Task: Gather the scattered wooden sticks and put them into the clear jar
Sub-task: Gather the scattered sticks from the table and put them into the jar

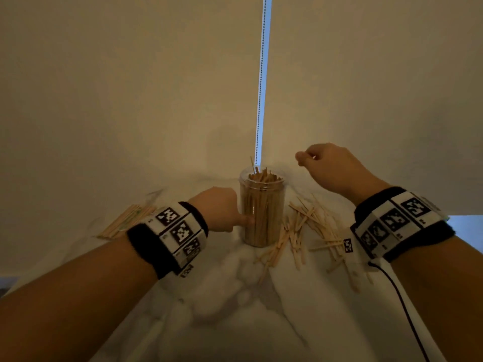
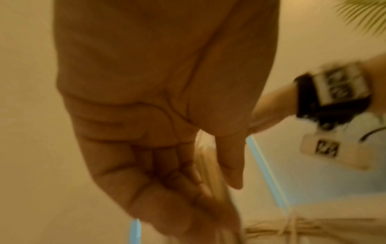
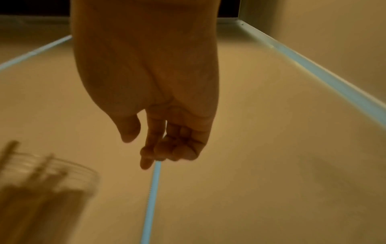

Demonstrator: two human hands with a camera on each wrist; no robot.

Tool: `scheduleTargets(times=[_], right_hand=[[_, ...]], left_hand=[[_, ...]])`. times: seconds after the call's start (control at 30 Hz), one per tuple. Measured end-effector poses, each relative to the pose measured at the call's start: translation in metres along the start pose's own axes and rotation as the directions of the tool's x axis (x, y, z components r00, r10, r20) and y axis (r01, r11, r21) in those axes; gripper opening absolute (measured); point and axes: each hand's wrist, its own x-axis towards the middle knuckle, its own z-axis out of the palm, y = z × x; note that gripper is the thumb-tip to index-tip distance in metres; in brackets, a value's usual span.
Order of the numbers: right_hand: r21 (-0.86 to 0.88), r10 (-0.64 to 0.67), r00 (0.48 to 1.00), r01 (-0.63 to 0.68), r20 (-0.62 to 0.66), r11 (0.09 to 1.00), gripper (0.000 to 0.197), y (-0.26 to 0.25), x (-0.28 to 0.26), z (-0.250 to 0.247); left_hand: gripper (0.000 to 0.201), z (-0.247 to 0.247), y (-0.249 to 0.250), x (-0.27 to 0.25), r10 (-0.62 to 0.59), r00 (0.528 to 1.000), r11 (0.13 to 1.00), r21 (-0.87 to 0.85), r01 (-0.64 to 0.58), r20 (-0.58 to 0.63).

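Head view: clear jar (image 1: pixel 262 210) upright on the bench (image 1: pixel 235 309), left hand (image 1: pixel 222 209) gripping its side; loose sticks (image 1: pixel 308 231) lie right of it. Right wrist view: right hand (image 3: pixel 167 132) above-right of the jar, fingers loosely curled, holding nothing.

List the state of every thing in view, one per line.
clear jar: upright, open, nearly full of sticks.
left hand: grips the jar's side.
right hand: raised beside the jar, fingers loosely curled, holding nothing.
scattered sticks: lying loose right of the jar.
stick bundle: lying flat, left.
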Motion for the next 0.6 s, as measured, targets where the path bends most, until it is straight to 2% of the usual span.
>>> scheduleTargets(times=[0.1, 0.17, 0.23, 0.27, 0.33, 0.4, 0.47, 0.6], right_hand=[[-0.137, 0.199, 0.967, -0.178, 0.16, 0.975, 0.046, 0.044, 0.002, 0.002], [-0.245, 0.305, 0.922, -0.247, 0.239, 0.938, 0.046, 0.069, 0.001, 0.009], [-0.348, 0.389, 0.877, -0.285, 0.283, 0.893, 0.04, 0.087, -0.002, 0.014], [-0.374, 0.425, 0.851, -0.302, 0.309, 0.877, 0.038, 0.095, -0.004, 0.016], [-0.404, 0.477, 0.8, -0.326, 0.364, 0.855, 0.044, 0.107, -0.006, 0.02], [-0.426, 0.508, 0.759, -0.334, 0.407, 0.841, 0.053, 0.114, -0.006, 0.023], [-0.438, 0.503, 0.74, -0.31, 0.446, 0.844, 0.056, 0.118, 0.001, 0.029], [-0.451, 0.407, 0.771, -0.175, 0.491, 0.875, 0.068, 0.116, 0.028, 0.046]], left_hand=[[0.04, 0.009, 0.022, -0.008, 0.117, 0.988, 0.969, -0.231, -0.092, 0.098], [0.036, 0.021, 0.051, -0.004, 0.173, 0.976, 0.895, -0.434, -0.099, 0.134], [0.036, 0.034, 0.081, 0.009, 0.207, 0.973, 0.873, -0.468, -0.136, 0.104], [0.037, 0.039, 0.094, 0.019, 0.214, 0.974, 0.884, -0.439, -0.164, 0.068], [0.035, 0.046, 0.116, 0.042, 0.193, 0.981, 0.911, -0.369, -0.183, -0.011], [0.035, 0.05, 0.132, 0.061, 0.126, 0.992, 0.93, -0.346, -0.127, -0.027], [0.037, 0.055, 0.139, 0.074, 0.069, 0.997, 0.972, -0.229, -0.06, 0.03], [0.046, 0.064, 0.144, 0.088, 0.052, 0.978, 0.995, 0.075, -0.068, 0.202]])
